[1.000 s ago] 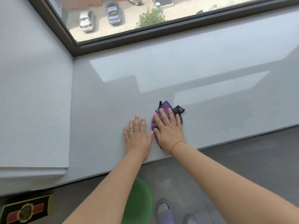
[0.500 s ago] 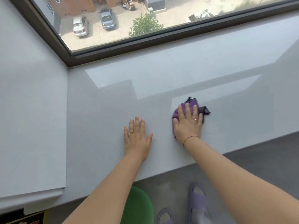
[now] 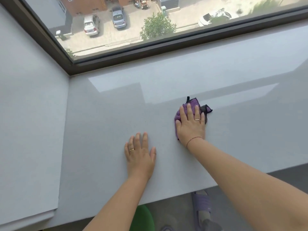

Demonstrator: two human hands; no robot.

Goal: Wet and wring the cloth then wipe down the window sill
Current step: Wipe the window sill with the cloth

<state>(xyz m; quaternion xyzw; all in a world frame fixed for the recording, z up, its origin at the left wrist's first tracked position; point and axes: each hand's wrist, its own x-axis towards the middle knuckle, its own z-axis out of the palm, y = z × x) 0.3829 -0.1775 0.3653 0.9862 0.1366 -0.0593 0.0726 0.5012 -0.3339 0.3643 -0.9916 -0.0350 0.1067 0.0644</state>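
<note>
Grips: two, both bare and both down on the window sill.
Left grip (image 3: 140, 157): lower centre of the frame, released, palm flat on the bare sill, fingers straight and slightly spread, holding nothing.
Right grip (image 3: 190, 124): just right of centre and further up the frame than the left, released; its straight fingers press flat on the cloth without curling round it.
Cloth (image 3: 193, 102): one, purple, bunched under the right grip on the sill. Purple fabric shows past the fingertips and along the thumb side, and a dark corner (image 3: 205, 110) sticks out to the right.
Window sill (image 3: 100, 130): one wide pale grey slab across the middle of the frame, with brighter patches of light in its upper part.
Rings: two, one (image 3: 132, 149) on a left finger and one (image 3: 197, 120) on a right finger.
Bracelet (image 3: 194, 140): one thin band on the right wrist.
Window frame (image 3: 150, 52): dark, running along the top of the sill and up the upper left.
Cars: three outside, two (image 3: 91, 25) (image 3: 118, 17) parked side by side at upper left, one white (image 3: 213, 17) at upper right, partly behind foliage.
Tree (image 3: 157, 27): one, top centre.
Slippers: two, purple, on the floor at the bottom edge, one (image 3: 201, 207) right of centre and one (image 3: 166, 228) barely in frame.
Green round object (image 3: 141, 217): one, bottom centre below the sill edge; I cannot tell what it is.
</note>
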